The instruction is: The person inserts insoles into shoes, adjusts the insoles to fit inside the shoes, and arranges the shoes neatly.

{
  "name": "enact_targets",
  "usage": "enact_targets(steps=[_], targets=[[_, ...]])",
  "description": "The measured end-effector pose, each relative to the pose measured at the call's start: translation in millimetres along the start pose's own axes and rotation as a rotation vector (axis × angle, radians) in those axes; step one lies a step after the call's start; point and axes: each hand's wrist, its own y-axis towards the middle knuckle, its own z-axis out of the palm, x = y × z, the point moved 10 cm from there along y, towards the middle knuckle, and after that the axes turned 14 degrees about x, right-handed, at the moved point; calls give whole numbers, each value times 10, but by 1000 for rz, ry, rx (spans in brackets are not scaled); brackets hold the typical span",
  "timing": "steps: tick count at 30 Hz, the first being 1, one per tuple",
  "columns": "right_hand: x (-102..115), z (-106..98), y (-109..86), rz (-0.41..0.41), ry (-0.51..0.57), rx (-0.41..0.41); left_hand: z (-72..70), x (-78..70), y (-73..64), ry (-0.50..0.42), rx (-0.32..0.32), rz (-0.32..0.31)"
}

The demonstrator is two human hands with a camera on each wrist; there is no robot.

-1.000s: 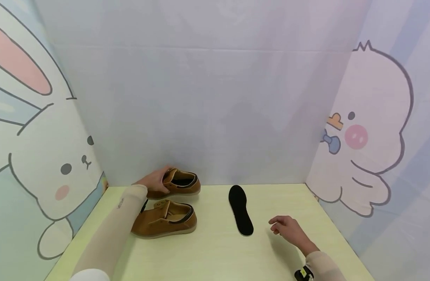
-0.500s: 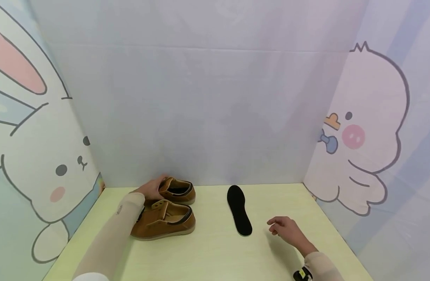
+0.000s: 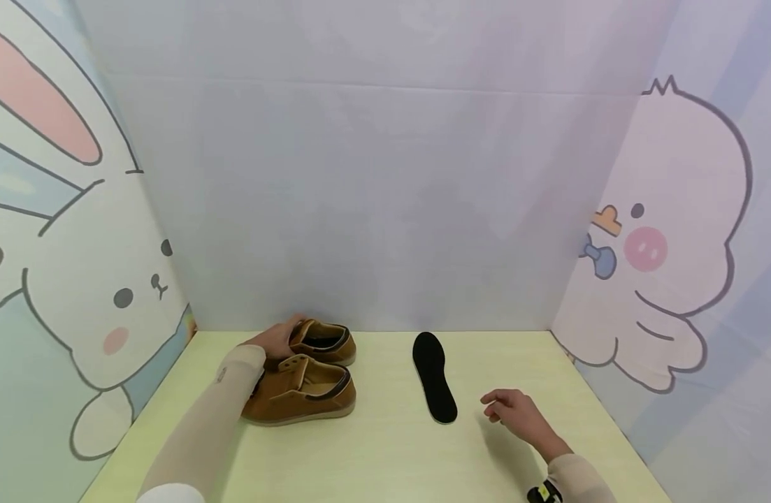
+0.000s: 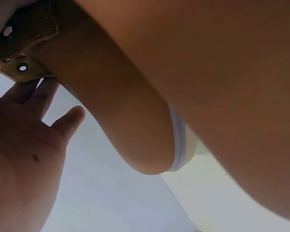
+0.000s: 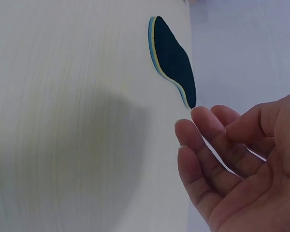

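Two brown lace-up shoes lie side by side at the left of the table, toes to the left. My left hand [image 3: 279,339] holds the rear shoe [image 3: 327,344] by its upper. In the left wrist view, the fingers [image 4: 43,99] are at the eyelet flap of a shoe [image 4: 121,106]. The near shoe [image 3: 302,397] stands close in front and hides part of the rear one. My right hand [image 3: 514,411] hovers over the table with its fingers loosely bent and nothing in them. Nearest to it is a black insole [image 3: 434,377], flat on the table.
The pale yellow table [image 3: 385,461] is walled by a plain grey-white sheet [image 3: 372,195] behind and printed sheets at both sides. On the left is a cartoon rabbit [image 3: 77,279], on the right a cartoon chick [image 3: 668,230]. The insole shows blue and yellow edge layers in the right wrist view.
My left hand has brought the rear shoe toward me, closer against the near shoe. The near shoe, the insole and my right hand stay about where they were; the head view shifts slightly.
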Motion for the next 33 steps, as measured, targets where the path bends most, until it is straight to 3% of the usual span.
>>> enact_targets(steps=[6,13,16,22,24,28,31,33], targets=[[34,14,10,-4,-5,9,-6,35,-17,-23,7,-56],[53,1,13,-15,-12,11,-35,-60,-61,10,10,-79],[88,21,28,-29,-18,19,-36,-119,-153,-5,25,-73],[134,24,28,-12,-34,14,-56,-138,-415,-3,88,-176],[132,14,19,-4,-32,8,-96,-220,-481,13,79,-155],[148,15,12,-13,-23,11,-196,-438,-597,-2,-20,-57],[175,35,25,-27,-17,26,-177,-563,-694,-25,-71,-31],[209,46,41,-43,-21,37,-111,-620,-749,-23,-72,-33]])
